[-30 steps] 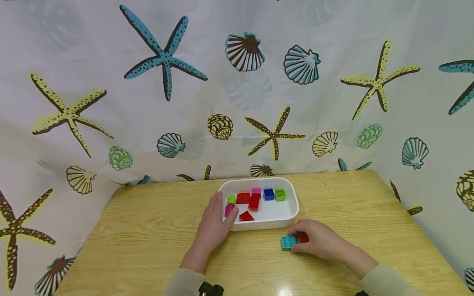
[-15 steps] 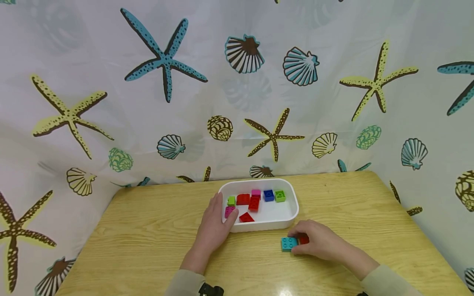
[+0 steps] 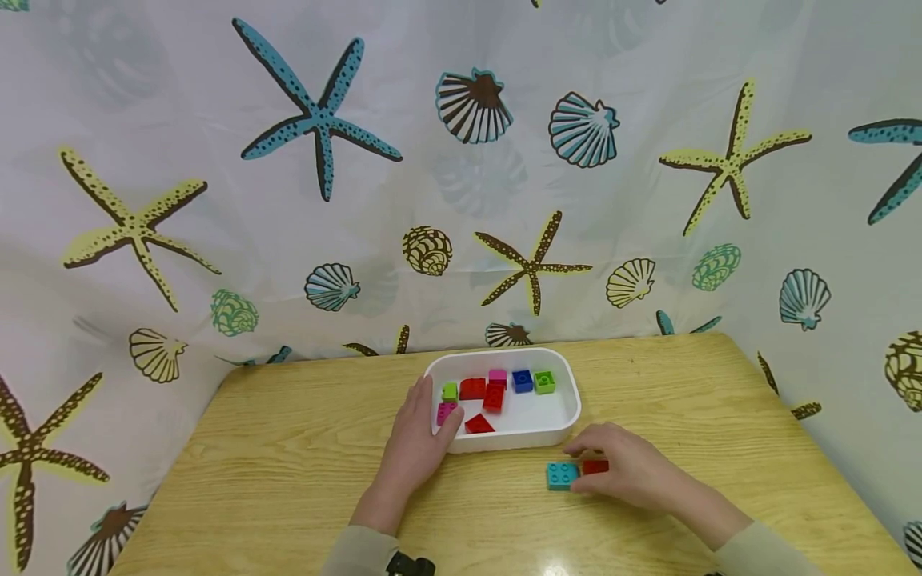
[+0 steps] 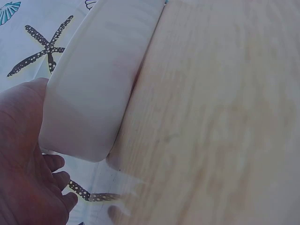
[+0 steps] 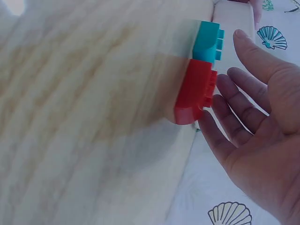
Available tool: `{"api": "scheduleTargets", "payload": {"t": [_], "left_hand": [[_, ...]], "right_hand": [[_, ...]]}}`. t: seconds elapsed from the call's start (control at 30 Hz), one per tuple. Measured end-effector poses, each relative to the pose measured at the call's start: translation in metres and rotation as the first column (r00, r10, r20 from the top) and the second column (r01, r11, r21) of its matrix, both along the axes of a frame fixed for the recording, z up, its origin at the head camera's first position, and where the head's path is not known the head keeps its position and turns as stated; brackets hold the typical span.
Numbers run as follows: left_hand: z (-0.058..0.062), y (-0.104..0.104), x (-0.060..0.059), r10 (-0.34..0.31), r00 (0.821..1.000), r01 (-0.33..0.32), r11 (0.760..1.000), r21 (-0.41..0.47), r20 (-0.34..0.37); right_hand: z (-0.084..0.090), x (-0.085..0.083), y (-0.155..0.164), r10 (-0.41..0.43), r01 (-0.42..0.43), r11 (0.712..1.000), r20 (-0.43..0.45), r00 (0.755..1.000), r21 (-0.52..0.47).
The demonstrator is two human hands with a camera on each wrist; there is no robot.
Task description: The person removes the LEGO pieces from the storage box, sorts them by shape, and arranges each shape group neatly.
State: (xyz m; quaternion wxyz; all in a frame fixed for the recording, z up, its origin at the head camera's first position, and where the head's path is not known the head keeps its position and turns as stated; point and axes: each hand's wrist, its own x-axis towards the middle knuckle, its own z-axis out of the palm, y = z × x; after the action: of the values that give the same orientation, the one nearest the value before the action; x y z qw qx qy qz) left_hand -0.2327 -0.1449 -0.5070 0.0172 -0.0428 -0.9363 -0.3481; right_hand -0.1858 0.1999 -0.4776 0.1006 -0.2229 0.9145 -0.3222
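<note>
In the head view my left hand [image 3: 418, 432] holds the left end of a white plastic tray [image 3: 519, 439], thumb over its front rim and fingers along its outer side. The left wrist view shows that hand [image 4: 28, 150] at the tray's end wall [image 4: 98, 84]. My right hand [image 3: 625, 468] hovers over the table with fingers spread, around but apart from a red toy building brick [image 3: 595, 466]. A teal brick [image 3: 562, 476] stands to its left. From the right wrist, the red brick [image 5: 193, 91] and teal brick [image 5: 206, 42] stand end to end, studs up.
Inside the tray lie several bricks: red [image 3: 494, 397], blue [image 3: 522, 381], lime green [image 3: 544, 382] and pink [image 3: 446, 413]. A wooden table [image 3: 288, 448] carries everything. Behind it hangs a white curtain [image 3: 403, 176] printed with starfish and shells.
My right hand has loosened from the bricks and drawn slightly right, its thumb and fingertips parting further. More of the red brick shows. My left hand and the tray stay put.
</note>
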Motion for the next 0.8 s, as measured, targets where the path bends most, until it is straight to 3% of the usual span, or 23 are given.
{"api": "scheduleTargets", "payload": {"t": [0.17, 0.37, 0.8], "left_hand": [[0.0, 0.0, 0.0, 0.001, 1.0, -0.001, 1.0, 0.004, -0.001], [-0.002, -0.001, 0.0, 0.001, 1.0, -0.001, 1.0, 0.007, -0.006], [-0.001, 0.0, 0.0, 0.008, 1.0, -0.008, 1.0, 0.005, 0.006]], "right_hand": [[0.014, 0.005, 0.001, -0.014, 0.014, 1.0, -0.052, 0.999, -0.006], [0.028, 0.005, 0.003, -0.016, 0.011, 1.0, -0.182, 0.983, -0.027], [0.052, -0.014, -0.004, -0.047, 0.037, 0.999, -0.296, 0.954, -0.04]]}}
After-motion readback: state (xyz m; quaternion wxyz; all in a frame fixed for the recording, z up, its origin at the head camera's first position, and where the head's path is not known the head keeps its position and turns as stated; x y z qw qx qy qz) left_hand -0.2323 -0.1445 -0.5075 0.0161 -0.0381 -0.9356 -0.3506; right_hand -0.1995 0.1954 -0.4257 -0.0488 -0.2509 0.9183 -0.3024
